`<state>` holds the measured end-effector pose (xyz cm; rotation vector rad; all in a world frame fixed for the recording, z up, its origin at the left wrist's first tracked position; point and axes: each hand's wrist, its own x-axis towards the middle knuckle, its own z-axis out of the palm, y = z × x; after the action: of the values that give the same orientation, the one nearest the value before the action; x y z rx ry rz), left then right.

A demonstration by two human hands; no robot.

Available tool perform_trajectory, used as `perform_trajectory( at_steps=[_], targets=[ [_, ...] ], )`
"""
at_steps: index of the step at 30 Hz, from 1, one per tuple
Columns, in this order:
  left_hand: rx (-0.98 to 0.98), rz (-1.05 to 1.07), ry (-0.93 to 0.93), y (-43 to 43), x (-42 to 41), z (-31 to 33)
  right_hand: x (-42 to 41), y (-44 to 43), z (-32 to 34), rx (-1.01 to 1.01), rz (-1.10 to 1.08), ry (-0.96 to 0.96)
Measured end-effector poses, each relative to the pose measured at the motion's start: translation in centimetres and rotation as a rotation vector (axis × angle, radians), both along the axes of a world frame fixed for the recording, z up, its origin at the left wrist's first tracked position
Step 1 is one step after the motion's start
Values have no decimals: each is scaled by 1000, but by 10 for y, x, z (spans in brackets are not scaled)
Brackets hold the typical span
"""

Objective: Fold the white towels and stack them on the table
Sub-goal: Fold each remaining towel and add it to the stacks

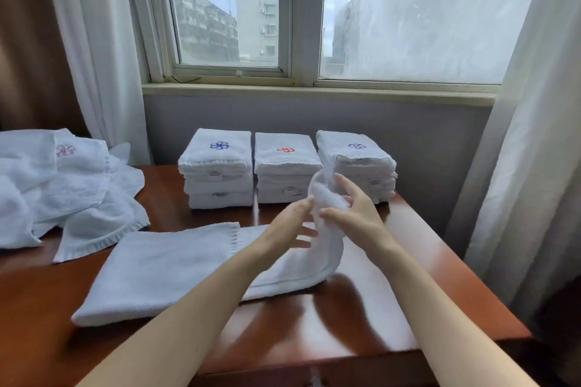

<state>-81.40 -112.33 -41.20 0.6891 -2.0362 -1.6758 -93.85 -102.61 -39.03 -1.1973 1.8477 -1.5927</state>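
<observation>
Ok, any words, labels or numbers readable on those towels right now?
No text is legible.
Sewn tags on the folded stacks' fronts: too small, blurred.
Atop stacks, blue emblem, red emblem, purple emblem; pink emblem on unfolded pile: flower-like marks, no letters.

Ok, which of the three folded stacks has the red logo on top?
The middle stack of folded white towels; the left stack and right stack carry bluish logos.

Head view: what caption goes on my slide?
Left hand and right hand hold up one white towel before three folded stacks.
</observation>
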Motion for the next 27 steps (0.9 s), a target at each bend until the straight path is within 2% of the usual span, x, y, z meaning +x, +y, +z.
perform_trajectory(
  at_steps=[3, 7, 14, 19, 21, 24, 27],
  targets=[
    [61, -20, 34, -11, 30, 30, 31, -13, 11, -99, 114, -85],
    [38, 54, 44, -28, 77, 58, 72, -37, 23, -131, 239, -34],
    [124, 168, 39, -60, 167, 75, 143, -78, 37, -177, 473, -130],
    [26, 368, -153, -73, 219, 60, 176, -101, 21, -149, 520, -101],
    [68, 456, -159, -78, 236, 49, 180, -108, 8, -101, 463, 5],
    [118, 519, -177, -83, 257, 35, 176, -115, -13, 57, 349, 364],
    [81, 558, -314, -84, 268, 25, 173, -119, -29, 235, 343, 691]
  ],
)
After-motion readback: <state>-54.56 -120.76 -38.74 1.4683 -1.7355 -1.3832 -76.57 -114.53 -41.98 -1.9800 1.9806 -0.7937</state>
